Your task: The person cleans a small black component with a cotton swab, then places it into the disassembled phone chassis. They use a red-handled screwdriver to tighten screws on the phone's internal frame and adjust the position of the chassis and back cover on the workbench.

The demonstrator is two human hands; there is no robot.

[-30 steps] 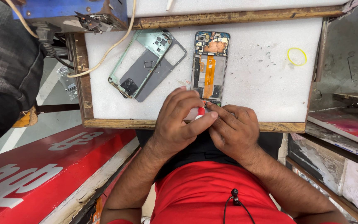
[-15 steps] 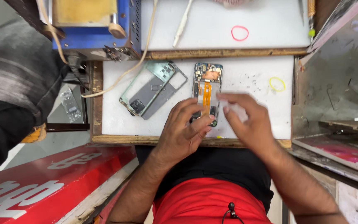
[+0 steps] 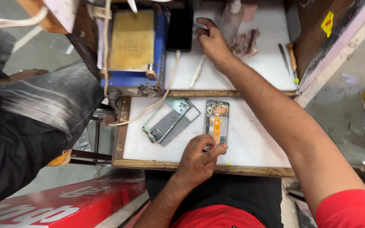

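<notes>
An opened phone point(image 3: 216, 122) with an orange ribbon strip lies on the white work board point(image 3: 254, 143). My left hand point(image 3: 199, 158) rests at its near end, with the fingers gripping the phone's lower edge. My right hand point(image 3: 212, 40) is stretched far out over the upper white shelf, fingers apart and nothing seen in them. It is beside a clear bottle point(image 3: 231, 19) and just above a white stick-like tool point(image 3: 197, 71). A black phone point(image 3: 180, 29) lies to the left of that hand, and a patterned cloth point(image 3: 243, 42) to its right.
A greenish phone frame and back cover point(image 3: 172, 122) lie left of the opened phone. A blue machine with a yellow pad point(image 3: 134, 42) stands at the back left, its white cable trailing over the board. A screwdriver point(image 3: 293, 63) lies at the right. Another person's grey-trousered leg point(image 3: 55, 101) is at left.
My right hand has left the opened phone and reached forward to the upper shelf. My left hand has stayed at the phone's near end. The camera has tilted towards the back of the bench.
</notes>
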